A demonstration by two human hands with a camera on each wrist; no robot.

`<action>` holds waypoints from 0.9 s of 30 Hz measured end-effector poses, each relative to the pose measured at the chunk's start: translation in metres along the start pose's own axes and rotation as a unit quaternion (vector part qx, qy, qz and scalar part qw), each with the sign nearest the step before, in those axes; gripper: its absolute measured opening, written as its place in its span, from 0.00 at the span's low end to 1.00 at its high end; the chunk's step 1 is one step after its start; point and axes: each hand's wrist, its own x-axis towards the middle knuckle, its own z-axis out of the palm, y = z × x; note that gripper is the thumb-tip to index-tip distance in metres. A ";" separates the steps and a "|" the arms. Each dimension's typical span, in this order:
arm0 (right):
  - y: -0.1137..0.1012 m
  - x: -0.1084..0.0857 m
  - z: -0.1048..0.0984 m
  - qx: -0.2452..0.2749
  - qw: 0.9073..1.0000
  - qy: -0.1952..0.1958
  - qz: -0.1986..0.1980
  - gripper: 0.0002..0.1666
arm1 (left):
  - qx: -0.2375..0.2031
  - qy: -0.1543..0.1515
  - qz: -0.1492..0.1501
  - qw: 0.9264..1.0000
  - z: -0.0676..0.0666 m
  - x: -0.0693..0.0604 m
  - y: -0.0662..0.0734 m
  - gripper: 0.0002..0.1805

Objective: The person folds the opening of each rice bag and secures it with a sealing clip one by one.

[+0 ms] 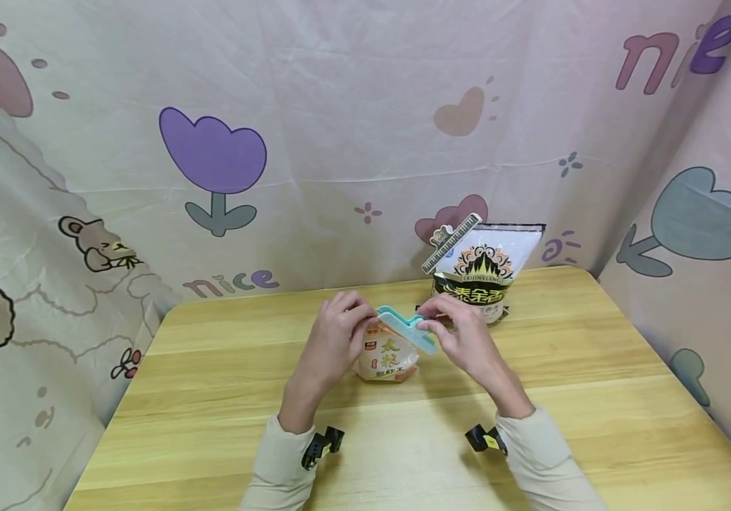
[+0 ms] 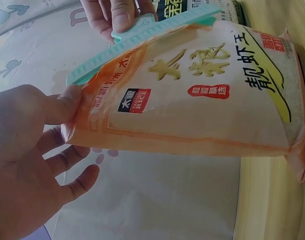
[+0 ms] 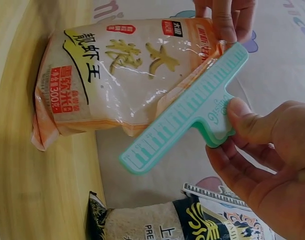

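A bag of rice, orange and clear plastic, stands upright on the table in front of me. My left hand pinches its upper left corner between thumb and finger, the other fingers loosely bent in the left wrist view. A mint-green bag clip with a ruler-like print lies slantwise across the bag's top. Thumb and fingers of my right hand grip the clip's handle tab. The clip's long edge meets the bag's crumpled top; how much plastic lies between its jaws is partly hidden.
Behind and to the right stands a second rice bag, white and black, with a piano-key clip slanted over its top left corner. A patterned cloth hangs behind the wooden table.
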 end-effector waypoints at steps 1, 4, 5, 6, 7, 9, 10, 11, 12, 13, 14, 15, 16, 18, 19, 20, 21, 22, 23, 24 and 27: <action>0.000 0.000 0.001 -0.001 1.000 0.000 -0.001 0.08 | -0.002 -0.001 -0.001 1.000 0.000 0.000 0.000 0.03; 0.002 0.000 0.002 0.004 1.000 0.001 0.000 0.08 | -0.006 -0.005 -0.010 1.000 -0.001 -0.001 -0.002 0.02; 0.002 0.000 0.003 0.006 1.000 0.001 0.000 0.08 | -0.008 -0.006 -0.014 1.000 -0.001 -0.001 -0.002 0.02; 0.002 0.000 0.003 0.009 1.000 0.000 0.001 0.08 | -0.012 -0.007 -0.019 1.000 -0.001 -0.001 -0.002 0.02; 0.002 0.000 0.003 0.010 1.000 -0.001 0.001 0.08 | -0.016 -0.008 -0.025 1.000 -0.002 -0.002 -0.003 0.02; 0.002 0.000 0.003 0.009 1.000 -0.002 0.000 0.08 | -0.022 -0.008 -0.034 0.999 -0.003 -0.002 -0.003 0.03; 0.002 0.001 0.004 0.008 1.000 -0.002 -0.003 0.08 | -0.024 -0.007 -0.038 0.999 -0.003 -0.003 -0.003 0.03; 0.002 0.001 0.004 0.006 1.000 -0.002 -0.004 0.08 | -0.025 -0.007 -0.042 0.999 -0.004 -0.003 -0.004 0.03; 0.002 0.001 0.004 0.005 1.000 -0.002 -0.006 0.08 | -0.024 -0.006 -0.044 0.999 -0.005 -0.003 -0.004 0.03; 0.002 0.001 0.004 0.003 1.000 -0.001 -0.008 0.08 | -0.021 -0.006 -0.046 0.999 -0.006 -0.004 -0.005 0.03; 0.002 0.001 0.005 0.003 1.000 -0.001 -0.010 0.08 | -0.017 -0.005 -0.047 0.999 -0.007 -0.004 -0.005 0.03; 0.001 0.001 0.005 0.002 1.000 -0.001 -0.011 0.08 | -0.014 -0.005 -0.049 0.999 -0.007 -0.004 -0.006 0.03; 0.001 0.000 0.005 0.003 1.000 -0.001 -0.012 0.08 | -0.013 -0.004 -0.049 0.999 -0.008 -0.004 -0.006 0.03; 0.001 0.000 0.005 0.003 1.000 -0.004 -0.010 0.09 | -0.011 -0.004 -0.046 0.999 -0.008 -0.003 -0.006 0.03; 0.000 0.000 0.005 0.002 1.000 -0.005 -0.009 0.09 | -0.011 -0.004 -0.043 0.999 -0.009 -0.003 -0.005 0.03; 0.000 0.000 0.005 0.000 1.000 -0.006 -0.010 0.09 | -0.011 -0.004 -0.041 0.999 -0.009 -0.003 -0.005 0.03; -0.001 0.001 0.005 -0.002 1.000 -0.006 -0.010 0.09 | -0.010 -0.004 -0.038 0.999 -0.008 -0.002 -0.005 0.04; -0.001 0.000 0.005 -0.005 1.000 -0.005 -0.011 0.09 | -0.009 -0.004 -0.035 0.999 -0.008 -0.002 -0.005 0.04; -0.001 0.000 0.005 -0.008 1.000 -0.004 -0.012 0.09 | -0.007 -0.002 -0.033 0.999 -0.008 -0.001 -0.005 0.04; -0.002 0.001 0.005 -0.010 1.000 -0.002 -0.013 0.09 | -0.005 0.000 -0.030 1.000 -0.008 -0.001 -0.005 0.04; -0.003 0.003 0.008 -0.013 1.000 0.000 -0.021 0.09 | 0.008 0.005 -0.029 1.000 -0.007 -0.001 -0.005 0.04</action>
